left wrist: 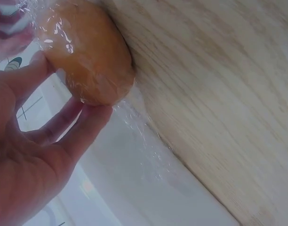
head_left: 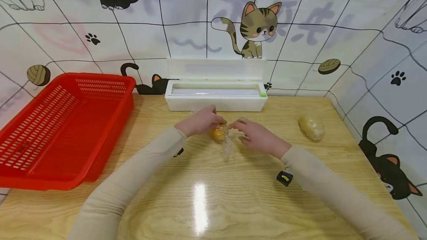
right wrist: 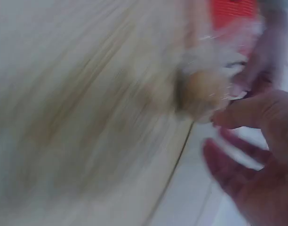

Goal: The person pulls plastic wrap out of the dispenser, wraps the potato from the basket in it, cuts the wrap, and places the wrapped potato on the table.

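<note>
An oval orange-coloured item wrapped in cling film [head_left: 219, 133] rests on the table in front of the dispenser. My left hand [head_left: 203, 120] holds it, thumb on one side and fingers on the other in the left wrist view. Loose clear film [head_left: 227, 148] trails from it toward the table's front. My right hand [head_left: 258, 136] is just to its right, with thumb and fingers spread apart; its fingertips are near the film, and blur in the right wrist view hides any contact. A white cling film dispenser [head_left: 213, 103] stands behind the hands, lid raised.
A red plastic basket [head_left: 110, 129] stands at the left. Another film-wrapped, pale yellow item [head_left: 311, 127] lies at the right of the wooden table [head_left: 160, 203]. A green piece [head_left: 263, 95] sits at the dispenser's right end. A cat-patterned sheet [head_left: 186, 40] rises behind.
</note>
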Demonstrator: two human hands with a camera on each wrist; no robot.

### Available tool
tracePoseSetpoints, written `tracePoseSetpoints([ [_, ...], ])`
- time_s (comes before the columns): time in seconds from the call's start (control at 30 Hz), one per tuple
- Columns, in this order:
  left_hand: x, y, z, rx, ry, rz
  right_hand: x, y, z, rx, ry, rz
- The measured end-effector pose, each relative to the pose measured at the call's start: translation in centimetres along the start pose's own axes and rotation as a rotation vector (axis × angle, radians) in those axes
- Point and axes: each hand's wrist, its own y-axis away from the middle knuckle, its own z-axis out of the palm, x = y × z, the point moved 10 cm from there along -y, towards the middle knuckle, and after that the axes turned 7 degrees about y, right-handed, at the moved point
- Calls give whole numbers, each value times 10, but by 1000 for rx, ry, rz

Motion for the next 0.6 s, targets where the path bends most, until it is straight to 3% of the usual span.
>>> tracePoseSetpoints([
  [0.07, -1, 0, -1, 1, -8, 7, -19, -3, -3, 73, 297, -171],
  [0.17, -5, 0, 0, -6, 11, -14, -41, -5, 8, 129, 642, -395],
  [0.23, -7, -1, 1, -14, 24, -32, -50, -6, 18, 150, 787, -509],
  [0.3, -9, -1, 2, -22, 28, -49, -55, -6, 24, 172, 856, -575],
  [0.37, -10, -1, 3, -27, 27, -58, -56, -7, 24, 201, 831, -594],
  [0.43, -11, 0, 2, -28, 34, -72, -56, -8, 20, 236, 723, -580],
  [0.53, -12, 1, 2, -23, 43, -85, -47, -9, 12, 283, 465, -497],
  [0.6, -12, 1, 2, -20, 49, -85, -36, -10, 6, 309, 263, -393],
])
